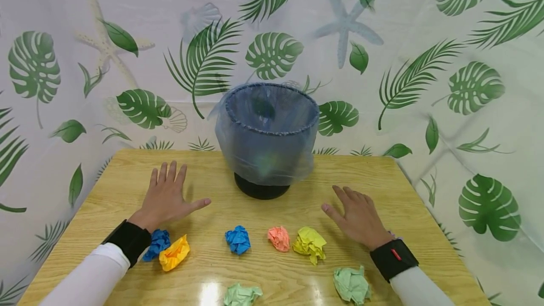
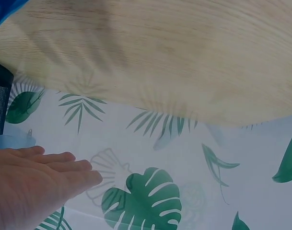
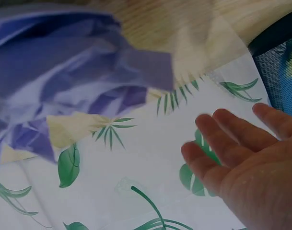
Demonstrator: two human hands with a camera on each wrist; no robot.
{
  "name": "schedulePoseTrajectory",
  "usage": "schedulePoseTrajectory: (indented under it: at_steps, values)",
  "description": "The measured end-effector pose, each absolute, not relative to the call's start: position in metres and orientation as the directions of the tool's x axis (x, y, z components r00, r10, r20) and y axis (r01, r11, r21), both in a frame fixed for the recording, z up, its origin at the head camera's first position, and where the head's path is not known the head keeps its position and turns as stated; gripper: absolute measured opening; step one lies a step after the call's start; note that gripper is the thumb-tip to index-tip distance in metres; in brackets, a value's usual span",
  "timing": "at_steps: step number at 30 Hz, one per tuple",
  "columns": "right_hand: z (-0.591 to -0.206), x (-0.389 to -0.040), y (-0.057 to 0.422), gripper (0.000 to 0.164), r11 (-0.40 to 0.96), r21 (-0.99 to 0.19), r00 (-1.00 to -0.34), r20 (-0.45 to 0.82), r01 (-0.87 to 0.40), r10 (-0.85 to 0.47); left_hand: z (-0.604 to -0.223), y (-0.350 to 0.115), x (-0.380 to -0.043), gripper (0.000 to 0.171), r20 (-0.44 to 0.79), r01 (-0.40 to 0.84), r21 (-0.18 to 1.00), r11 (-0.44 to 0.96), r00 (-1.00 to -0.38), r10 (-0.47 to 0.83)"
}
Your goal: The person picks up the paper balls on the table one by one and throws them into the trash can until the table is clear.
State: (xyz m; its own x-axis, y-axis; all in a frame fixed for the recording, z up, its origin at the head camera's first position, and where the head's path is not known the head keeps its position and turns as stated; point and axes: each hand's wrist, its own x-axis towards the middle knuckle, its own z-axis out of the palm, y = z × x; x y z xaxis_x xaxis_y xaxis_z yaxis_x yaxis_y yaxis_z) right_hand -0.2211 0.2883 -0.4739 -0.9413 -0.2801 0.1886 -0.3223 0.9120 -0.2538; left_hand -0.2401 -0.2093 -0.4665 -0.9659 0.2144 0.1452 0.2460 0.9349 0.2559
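My left hand [image 1: 167, 198] is held above the table with fingers spread, holding nothing. Under its wrist lie a blue crumpled paper ball [image 1: 158, 244] and an orange one [image 1: 174, 253]. On the right, my right hand [image 1: 360, 215] also hovers with fingers extended and grips nothing. A purple crumpled paper [image 3: 78, 67] looms large in the right wrist view; in the head view the wrist hides most of it. Between the hands, farther back, stands a mesh bin [image 1: 263, 191] lined with a translucent bag [image 1: 265, 155]. Something yellow-green shows faintly through its side.
Along the middle of the wooden table [image 1: 204, 183] lie another blue paper ball [image 1: 238, 240], a pink one [image 1: 278, 238] and a yellow one [image 1: 310, 244]. Two pale green balls [image 1: 242, 295] [image 1: 352, 285] sit near the front. A leaf-printed curtain [image 1: 276, 22] hangs behind.
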Motion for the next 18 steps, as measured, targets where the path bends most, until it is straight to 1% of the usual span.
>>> schedulePoseTrajectory:
  at_steps: [5,12,18]
  values:
    - [-0.468,-0.214,0.277,0.075,0.879,-0.293,-0.926,0.150,-0.375,-0.346,-0.466,-0.209,-0.240,0.120,0.137,0.243,0.256,0.936,-0.967,0.214]
    - [-0.462,-0.199,0.261,0.075,0.840,-0.344,-0.900,0.032,-0.419,-0.436,-0.466,-0.207,-0.239,0.119,0.144,0.247,0.254,0.935,-0.966,0.216]
    - [-0.461,-0.191,0.248,0.079,0.828,-0.293,-0.858,-0.044,-0.479,-0.512,-0.465,-0.206,-0.237,0.117,0.140,0.245,0.245,0.938,-0.966,0.216]
